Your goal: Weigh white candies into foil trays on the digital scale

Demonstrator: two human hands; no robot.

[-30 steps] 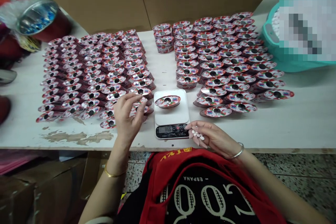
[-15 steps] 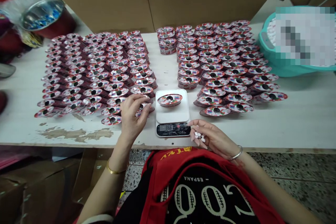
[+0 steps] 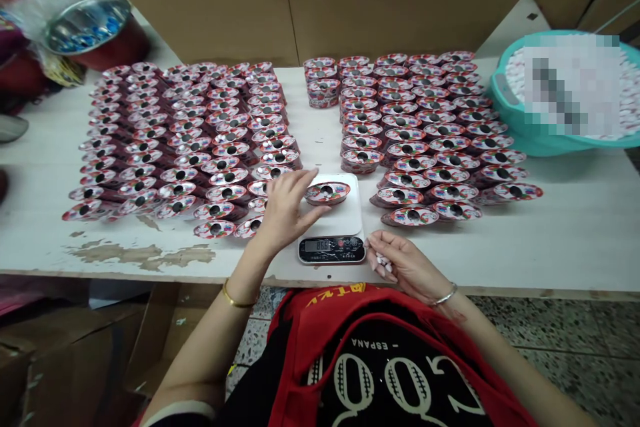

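Observation:
On the white kitchen scale (image 3: 354,217) stands an oval tub (image 3: 327,193) with a red-and-white patterned top and a round dark hole in it. My left hand (image 3: 289,207) is at the tub's left end, thumb and fingers spread around it; whether they touch it I cannot tell. Several small white candies (image 3: 384,263) rest in the curled fingers of my right hand (image 3: 400,260), just right of the scale's black display panel (image 3: 332,249). The display's digits look like 866, though any decimal point is too small to read.
Rows of similar tubs stand left (image 3: 180,174) and right (image 3: 411,163) of the scale; some left ones have white pieces on top. A turquoise basin (image 3: 513,103) of white candies sits far right. A metal bowl (image 3: 95,47) with blue-wrapped pieces is far left. Cardboard (image 3: 350,7) stands behind.
My left hand has moved right from the nearest left-hand tubs to the tub on the scale. My right hand still holds the candies, its fingers a little more closed. The view has shifted slightly.

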